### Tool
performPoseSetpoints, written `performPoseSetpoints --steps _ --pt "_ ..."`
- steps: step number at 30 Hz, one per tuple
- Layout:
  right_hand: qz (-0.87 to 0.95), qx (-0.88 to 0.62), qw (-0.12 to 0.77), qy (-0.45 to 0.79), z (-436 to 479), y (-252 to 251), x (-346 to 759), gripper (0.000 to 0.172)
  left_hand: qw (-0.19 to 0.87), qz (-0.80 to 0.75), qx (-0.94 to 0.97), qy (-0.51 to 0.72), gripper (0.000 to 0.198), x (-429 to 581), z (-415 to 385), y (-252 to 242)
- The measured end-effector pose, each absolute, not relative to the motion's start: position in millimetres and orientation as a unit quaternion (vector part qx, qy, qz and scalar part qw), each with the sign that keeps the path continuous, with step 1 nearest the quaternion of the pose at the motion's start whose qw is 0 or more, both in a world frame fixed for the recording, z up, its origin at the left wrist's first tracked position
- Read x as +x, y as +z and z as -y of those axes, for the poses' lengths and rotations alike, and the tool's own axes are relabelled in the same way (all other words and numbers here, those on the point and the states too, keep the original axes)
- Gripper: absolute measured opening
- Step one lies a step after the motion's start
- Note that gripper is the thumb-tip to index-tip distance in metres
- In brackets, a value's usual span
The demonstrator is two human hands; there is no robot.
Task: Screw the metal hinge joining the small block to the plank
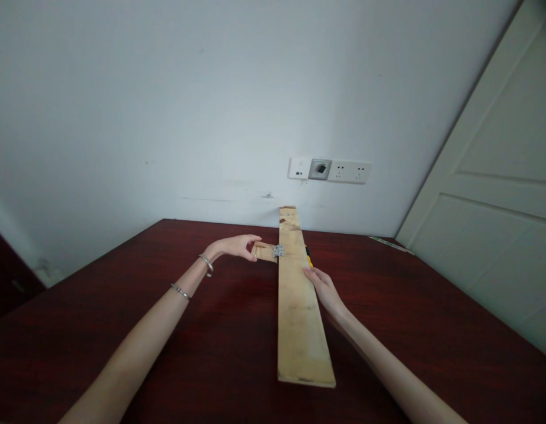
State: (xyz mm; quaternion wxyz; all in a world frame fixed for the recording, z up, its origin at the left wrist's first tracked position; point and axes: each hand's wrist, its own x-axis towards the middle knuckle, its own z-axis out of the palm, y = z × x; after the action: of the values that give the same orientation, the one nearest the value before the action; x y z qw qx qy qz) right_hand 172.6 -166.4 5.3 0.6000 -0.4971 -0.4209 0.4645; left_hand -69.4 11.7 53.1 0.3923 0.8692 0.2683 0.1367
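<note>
A long pale wooden board [297, 300] runs away from me above the dark red table, its far end close to the wall. A metal hinge [278, 251] joins its left edge to a short wooden block [264, 251]. My left hand [240, 245], with two silver bracelets on the wrist, grips the block's outer end between thumb and fingers. On the board's right edge, my right hand [324, 287] is closed, its thumb on top and the fingers hidden underneath. Just beyond that hand, a yellow and black object [308, 257] shows partly from behind the board.
The dark red table [188, 365] meets a white wall [188, 106] at its far edge. Sockets and switches [350, 171] are set in the wall above the board. A pale panelled door [497, 194] leans into view at right, near a thin flat strip [391, 244] on the table.
</note>
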Motion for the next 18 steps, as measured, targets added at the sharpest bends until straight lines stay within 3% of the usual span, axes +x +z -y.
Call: performPoseSetpoints --steps 6,18 --pt "0.422 -0.497 0.600 0.463 169.1 5.5 173.1 0.044 0.520 -0.212 0.812 0.156 0.055 -68.2 -12.8 46.4" --pt "0.422 -0.505 0.603 0.451 171.7 3.1 173.1 0.047 0.522 -0.207 0.806 0.187 0.060 -72.8 -8.1 44.9"
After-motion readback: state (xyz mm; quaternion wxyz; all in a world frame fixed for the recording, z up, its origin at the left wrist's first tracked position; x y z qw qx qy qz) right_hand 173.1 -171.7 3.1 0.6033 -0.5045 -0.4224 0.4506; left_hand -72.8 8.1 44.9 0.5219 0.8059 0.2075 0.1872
